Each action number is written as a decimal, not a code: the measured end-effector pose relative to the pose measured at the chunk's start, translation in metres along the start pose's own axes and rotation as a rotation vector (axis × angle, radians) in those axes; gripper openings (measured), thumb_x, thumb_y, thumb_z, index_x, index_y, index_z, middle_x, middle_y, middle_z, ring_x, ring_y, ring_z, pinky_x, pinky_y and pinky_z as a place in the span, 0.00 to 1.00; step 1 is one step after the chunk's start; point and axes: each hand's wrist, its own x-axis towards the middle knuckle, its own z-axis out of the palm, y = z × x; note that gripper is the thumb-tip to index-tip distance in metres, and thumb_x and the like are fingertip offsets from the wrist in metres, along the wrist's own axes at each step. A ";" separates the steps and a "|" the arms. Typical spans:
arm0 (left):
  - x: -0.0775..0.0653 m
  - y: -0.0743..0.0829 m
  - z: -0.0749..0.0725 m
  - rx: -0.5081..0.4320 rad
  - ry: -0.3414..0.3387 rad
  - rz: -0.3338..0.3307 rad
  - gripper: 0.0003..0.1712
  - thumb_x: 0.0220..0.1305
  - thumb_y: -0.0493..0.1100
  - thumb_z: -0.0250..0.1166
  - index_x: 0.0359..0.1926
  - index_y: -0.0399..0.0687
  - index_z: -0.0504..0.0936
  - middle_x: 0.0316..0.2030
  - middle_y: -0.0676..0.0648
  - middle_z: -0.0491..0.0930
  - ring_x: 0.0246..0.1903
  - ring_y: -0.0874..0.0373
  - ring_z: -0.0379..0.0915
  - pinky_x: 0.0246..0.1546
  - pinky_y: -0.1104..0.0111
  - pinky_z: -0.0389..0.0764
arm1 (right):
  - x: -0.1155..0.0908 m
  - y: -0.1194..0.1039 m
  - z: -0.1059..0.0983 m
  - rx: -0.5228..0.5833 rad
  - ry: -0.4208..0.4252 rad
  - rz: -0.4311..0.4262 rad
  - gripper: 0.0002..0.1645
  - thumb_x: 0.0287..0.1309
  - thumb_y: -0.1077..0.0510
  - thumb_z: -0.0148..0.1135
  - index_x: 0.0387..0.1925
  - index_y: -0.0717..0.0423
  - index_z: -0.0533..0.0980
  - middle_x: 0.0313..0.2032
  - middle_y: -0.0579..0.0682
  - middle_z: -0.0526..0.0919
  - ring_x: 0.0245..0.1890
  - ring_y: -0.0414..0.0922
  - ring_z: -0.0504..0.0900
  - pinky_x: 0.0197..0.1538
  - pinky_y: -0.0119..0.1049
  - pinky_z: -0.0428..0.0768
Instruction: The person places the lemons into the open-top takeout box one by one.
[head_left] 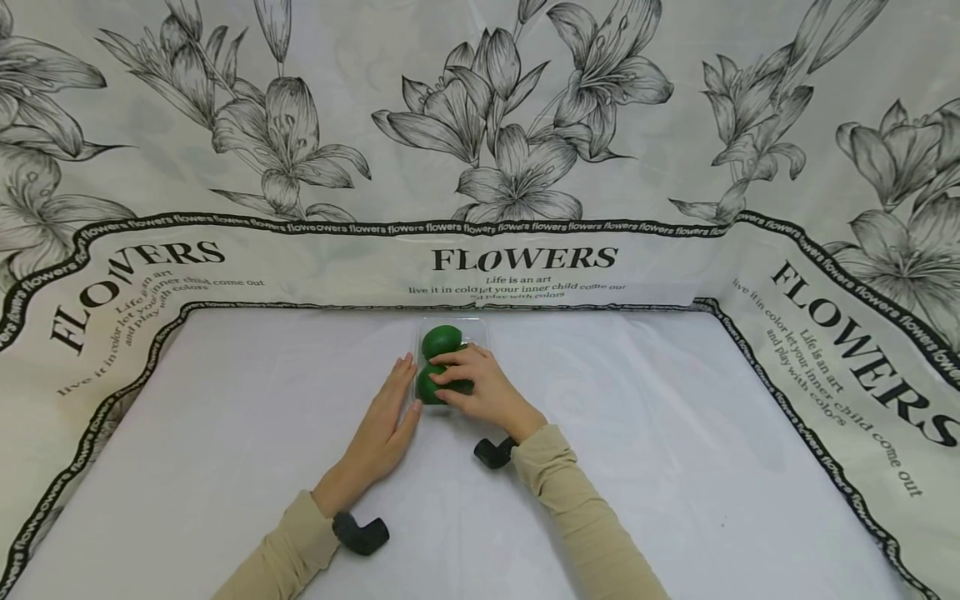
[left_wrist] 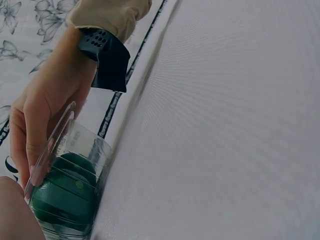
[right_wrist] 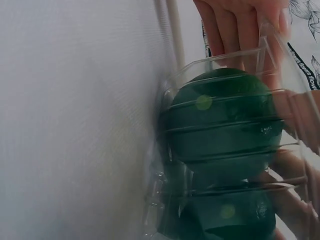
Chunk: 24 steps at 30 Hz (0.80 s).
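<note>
A clear plastic box (head_left: 480, 327) with ribbed walls holds smooth green lime-like fruits. The far green fruit (head_left: 442, 341) shows in full, while the near green fruit (head_left: 427, 388) is partly covered by my right hand (head_left: 480, 387). That hand reaches into the box from above, its bent fingers and thumb gripping the near fruit. Along the box's left wall lies my left hand (head_left: 384, 429), fingers straight and touching the side. The right wrist view shows green fruit (right_wrist: 225, 120) through the plastic, with the left hand's fingers (right_wrist: 247, 32) beyond it.
A white cloth (head_left: 637, 433) covers the table. Behind it and at both sides stand flower-printed panels (head_left: 525, 275) with black borders, the box close to the back one. Black bands (head_left: 362, 533) sit at both wrists.
</note>
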 end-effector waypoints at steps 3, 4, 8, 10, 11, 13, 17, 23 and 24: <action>0.000 0.001 0.000 -0.010 -0.001 -0.006 0.32 0.76 0.41 0.51 0.75 0.35 0.55 0.76 0.38 0.51 0.76 0.45 0.42 0.71 0.44 0.53 | -0.001 0.000 0.000 -0.003 0.001 -0.020 0.10 0.53 0.62 0.73 0.40 0.57 0.87 0.53 0.56 0.84 0.59 0.58 0.76 0.68 0.65 0.58; 0.000 0.001 0.000 -0.012 -0.003 -0.008 0.32 0.76 0.41 0.51 0.75 0.35 0.55 0.76 0.38 0.51 0.76 0.45 0.42 0.71 0.44 0.53 | -0.002 0.001 0.000 -0.005 0.000 -0.025 0.10 0.54 0.62 0.73 0.40 0.57 0.87 0.53 0.56 0.83 0.59 0.59 0.76 0.68 0.65 0.58; 0.000 0.002 0.001 -0.016 -0.011 -0.020 0.33 0.76 0.42 0.52 0.75 0.35 0.55 0.76 0.39 0.50 0.76 0.45 0.42 0.71 0.43 0.53 | -0.003 0.002 0.000 0.008 0.002 -0.032 0.10 0.56 0.62 0.70 0.41 0.57 0.87 0.54 0.57 0.83 0.60 0.61 0.75 0.68 0.66 0.58; 0.000 0.002 0.000 -0.014 -0.014 -0.026 0.33 0.76 0.43 0.52 0.75 0.35 0.55 0.76 0.39 0.50 0.76 0.46 0.41 0.71 0.43 0.53 | -0.003 0.003 0.000 0.019 0.005 -0.031 0.10 0.57 0.61 0.70 0.42 0.57 0.86 0.54 0.56 0.83 0.60 0.60 0.75 0.68 0.65 0.58; 0.000 0.002 0.000 -0.016 -0.015 -0.027 0.33 0.76 0.43 0.52 0.75 0.36 0.55 0.76 0.39 0.50 0.76 0.46 0.41 0.71 0.43 0.53 | -0.002 0.004 0.000 0.025 0.007 -0.027 0.10 0.57 0.60 0.70 0.42 0.56 0.86 0.54 0.56 0.83 0.59 0.60 0.75 0.68 0.64 0.59; 0.000 0.001 0.000 -0.015 -0.014 -0.026 0.33 0.76 0.43 0.53 0.75 0.36 0.55 0.76 0.39 0.50 0.76 0.46 0.41 0.71 0.43 0.53 | -0.002 0.004 0.000 0.040 0.013 -0.020 0.11 0.57 0.60 0.70 0.43 0.56 0.86 0.54 0.55 0.83 0.59 0.59 0.75 0.68 0.63 0.59; 0.000 0.001 0.000 -0.004 -0.012 -0.030 0.33 0.76 0.44 0.53 0.75 0.37 0.56 0.77 0.40 0.50 0.76 0.47 0.41 0.71 0.43 0.53 | -0.001 0.005 -0.003 0.075 0.032 -0.004 0.11 0.59 0.61 0.69 0.44 0.57 0.85 0.53 0.55 0.84 0.58 0.55 0.77 0.69 0.59 0.62; 0.002 0.003 -0.012 0.038 -0.058 -0.043 0.31 0.77 0.46 0.52 0.73 0.35 0.61 0.76 0.41 0.51 0.76 0.47 0.41 0.71 0.44 0.52 | -0.010 0.006 -0.025 0.103 0.124 0.023 0.09 0.60 0.64 0.68 0.43 0.60 0.85 0.51 0.56 0.85 0.55 0.51 0.80 0.65 0.51 0.71; 0.003 0.003 -0.016 0.047 -0.069 -0.040 0.30 0.77 0.46 0.52 0.73 0.35 0.62 0.76 0.41 0.51 0.76 0.46 0.41 0.72 0.45 0.52 | -0.014 0.007 -0.031 0.098 0.149 0.031 0.09 0.60 0.65 0.68 0.43 0.61 0.85 0.50 0.56 0.85 0.54 0.51 0.80 0.64 0.50 0.72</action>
